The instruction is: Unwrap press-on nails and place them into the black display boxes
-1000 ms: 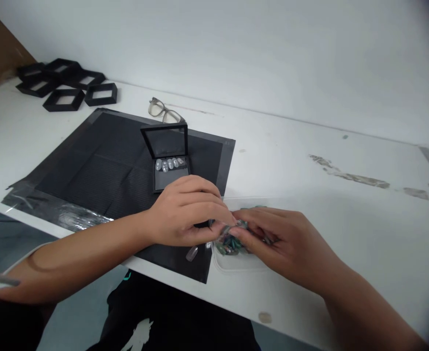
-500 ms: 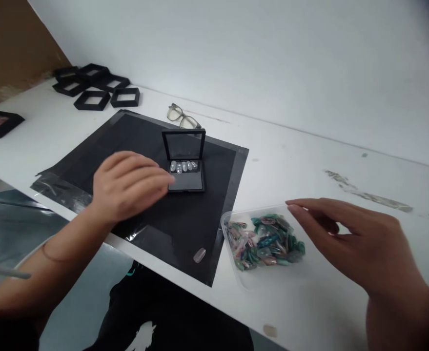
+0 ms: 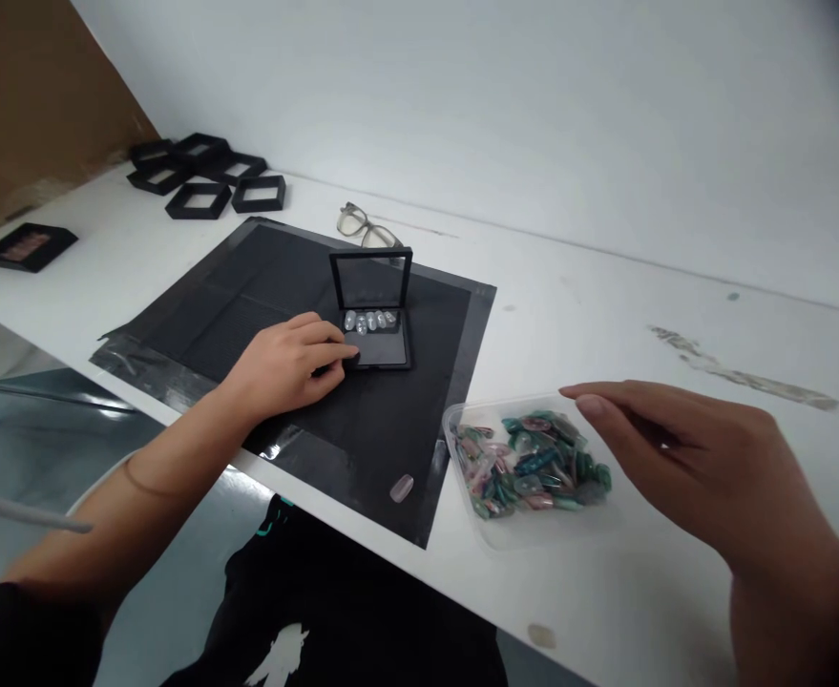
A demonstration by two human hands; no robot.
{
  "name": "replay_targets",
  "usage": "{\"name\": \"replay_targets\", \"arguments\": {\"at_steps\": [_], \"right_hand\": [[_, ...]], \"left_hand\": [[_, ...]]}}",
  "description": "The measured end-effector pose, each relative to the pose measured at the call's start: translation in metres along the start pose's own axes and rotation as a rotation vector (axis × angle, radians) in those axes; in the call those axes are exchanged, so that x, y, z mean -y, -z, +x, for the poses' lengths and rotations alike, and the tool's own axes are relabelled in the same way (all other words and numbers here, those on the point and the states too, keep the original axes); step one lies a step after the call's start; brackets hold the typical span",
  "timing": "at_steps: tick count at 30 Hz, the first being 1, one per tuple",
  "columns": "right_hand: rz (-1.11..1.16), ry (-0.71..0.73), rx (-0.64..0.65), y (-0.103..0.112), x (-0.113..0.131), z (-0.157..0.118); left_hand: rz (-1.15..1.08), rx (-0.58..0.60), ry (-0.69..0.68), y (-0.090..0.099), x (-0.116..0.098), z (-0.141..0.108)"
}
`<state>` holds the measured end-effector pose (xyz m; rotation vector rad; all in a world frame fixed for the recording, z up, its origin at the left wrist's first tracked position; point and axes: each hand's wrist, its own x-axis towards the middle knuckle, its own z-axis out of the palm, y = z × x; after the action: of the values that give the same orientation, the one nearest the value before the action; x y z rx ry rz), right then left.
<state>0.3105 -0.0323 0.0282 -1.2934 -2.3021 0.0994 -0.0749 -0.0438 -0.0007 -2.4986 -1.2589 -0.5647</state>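
Note:
A small black hinged case [image 3: 383,356] stands with its clear lid [image 3: 372,280] raised; a row of pale glittery false nails [image 3: 370,321] lies along its back. My left hand [image 3: 294,367] is at the case's left edge, index fingertip on the grey pad, thumb curled close below. My right hand [image 3: 698,468] has thumb and index finger closed together at the far rim of a clear plastic tub [image 3: 487,534]; its other fingers are partly hidden. Heaped in the tub are green, blue and pink false nails [image 3: 537,463]. One clear pinkish false nail [image 3: 402,489] lies on the black mat.
The black mat [image 3: 247,286] covers part of the white table [image 3: 569,334]. Eyeglasses [image 3: 367,227] lie behind it. Several empty black frames [image 3: 199,200] sit at the back left, with another black box [image 3: 29,246] nearer the left. A wall runs along the back.
My left hand has come down and to the right, from hovering left of the case to touching its edge. My right hand stays at the tub. The whole view has shifted slightly.

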Motion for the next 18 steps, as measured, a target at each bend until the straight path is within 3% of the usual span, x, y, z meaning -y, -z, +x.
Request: {"name": "replay_targets", "arguments": {"at_steps": [7,15,18], "right_hand": [[-0.011,0.011,-0.005,0.0015,-0.0027,-0.0026],[0.005,0.023,0.025,-0.0005,0.0031,0.0004],[-0.014,0.012,0.033,-0.0021,0.0034,-0.0004]], "left_hand": [[-0.135,0.144,0.034,0.0037,0.0027,-0.0053],[-0.310,0.160,0.232,0.0010,0.0037,-0.0047],[-0.343,0.108,0.309,-0.0014,0.0041,-0.0042]]}}
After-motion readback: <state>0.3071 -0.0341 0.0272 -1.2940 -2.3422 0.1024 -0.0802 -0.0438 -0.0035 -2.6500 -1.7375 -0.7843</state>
